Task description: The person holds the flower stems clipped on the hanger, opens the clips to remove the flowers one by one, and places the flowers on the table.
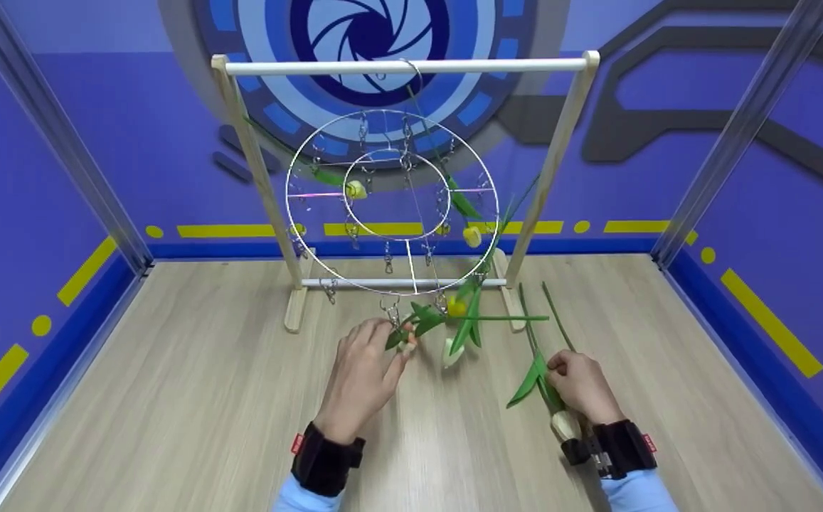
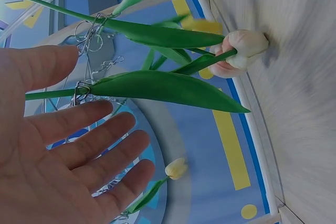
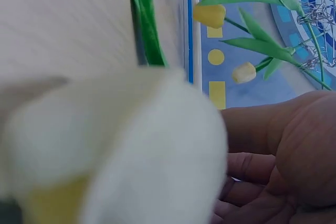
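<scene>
The left hand [image 1: 361, 370] masks the bloom of a pink tulip [image 2: 239, 53] from the head view; the left wrist view shows it hanging near a metal clip [image 2: 83, 92], its stem partly lost behind leaves. That hand's grip is loose, fingers straight, thumb apart, holding nothing. The right hand [image 1: 585, 387] appears to pinch the leafy stem of a cream-white tulip [image 1: 564, 427] lying on the counter [image 1: 205, 391], though its fingertips are hidden in the right wrist view, where the bloom is a large blur cut by the frame. A second stem [image 1: 557, 313] disappears beneath this hand. Above, thin clips blur together around the round hanger [image 1: 397, 240]. Both black wrist straps [image 1: 322, 462] bear red tags [image 1: 650, 443] with pale lettering, too small to read. The blue sleeves [image 1: 637, 491] are cut off below.
</scene>
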`<action>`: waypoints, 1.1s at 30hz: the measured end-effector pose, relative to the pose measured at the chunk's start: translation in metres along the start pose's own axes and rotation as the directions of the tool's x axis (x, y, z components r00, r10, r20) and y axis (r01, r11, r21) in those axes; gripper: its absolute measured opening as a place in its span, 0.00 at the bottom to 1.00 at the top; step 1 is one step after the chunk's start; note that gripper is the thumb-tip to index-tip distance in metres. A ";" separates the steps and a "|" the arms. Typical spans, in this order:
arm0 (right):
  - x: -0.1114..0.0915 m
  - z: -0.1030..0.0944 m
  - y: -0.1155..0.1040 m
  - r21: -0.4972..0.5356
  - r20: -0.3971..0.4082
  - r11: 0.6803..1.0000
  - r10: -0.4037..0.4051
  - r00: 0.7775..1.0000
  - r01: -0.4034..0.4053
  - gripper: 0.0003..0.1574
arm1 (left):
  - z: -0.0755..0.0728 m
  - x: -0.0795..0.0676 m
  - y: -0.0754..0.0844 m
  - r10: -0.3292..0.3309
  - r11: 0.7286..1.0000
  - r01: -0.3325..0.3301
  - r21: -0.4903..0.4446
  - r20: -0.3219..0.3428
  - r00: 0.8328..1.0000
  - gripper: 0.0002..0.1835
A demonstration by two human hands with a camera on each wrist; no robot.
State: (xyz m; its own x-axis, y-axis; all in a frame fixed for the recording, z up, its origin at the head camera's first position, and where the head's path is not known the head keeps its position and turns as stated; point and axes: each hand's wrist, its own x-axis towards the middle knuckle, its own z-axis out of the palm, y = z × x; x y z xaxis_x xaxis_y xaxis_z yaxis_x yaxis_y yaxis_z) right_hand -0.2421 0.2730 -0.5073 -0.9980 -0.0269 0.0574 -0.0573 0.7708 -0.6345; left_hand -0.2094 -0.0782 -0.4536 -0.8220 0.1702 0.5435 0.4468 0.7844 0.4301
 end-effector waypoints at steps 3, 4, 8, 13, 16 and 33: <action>0.000 0.000 0.000 -0.002 0.014 1.000 -0.004 1.000 0.004 0.08 | 0.000 0.000 0.000 -0.012 1.000 0.012 -0.002 0.009 1.000 0.20; 0.001 0.000 0.001 -0.004 0.020 1.000 -0.005 1.000 0.005 0.08 | 0.000 0.000 0.000 -0.014 1.000 0.014 -0.002 0.009 1.000 0.19; 0.000 -0.002 0.000 -0.003 0.058 1.000 0.007 0.998 -0.007 0.08 | 0.000 0.000 -0.001 -0.013 1.000 0.013 -0.006 0.006 1.000 0.17; -0.002 -0.010 -0.003 0.022 0.113 0.999 0.031 0.993 -0.034 0.11 | -0.001 -0.001 -0.002 -0.021 1.000 0.021 -0.012 0.015 1.000 0.18; -0.005 -0.018 -0.008 0.027 0.116 0.999 0.036 0.993 -0.039 0.12 | -0.002 -0.001 -0.002 -0.024 1.000 0.025 -0.012 0.021 0.999 0.18; -0.040 -0.050 -0.070 0.049 0.145 0.977 -0.211 0.967 0.206 0.07 | -0.003 0.002 -0.003 -0.016 0.991 0.014 -0.131 -0.015 1.000 0.17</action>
State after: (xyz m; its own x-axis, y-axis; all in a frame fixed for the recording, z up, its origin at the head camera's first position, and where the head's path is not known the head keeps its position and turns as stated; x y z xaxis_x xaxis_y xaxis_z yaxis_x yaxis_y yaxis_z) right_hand -0.1967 0.2525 -0.4266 -0.9566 -0.2807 0.0780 -0.2629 0.7168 -0.6458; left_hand -0.2118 -0.0822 -0.4515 -0.8238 0.1487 0.5470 0.4775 0.7021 0.5283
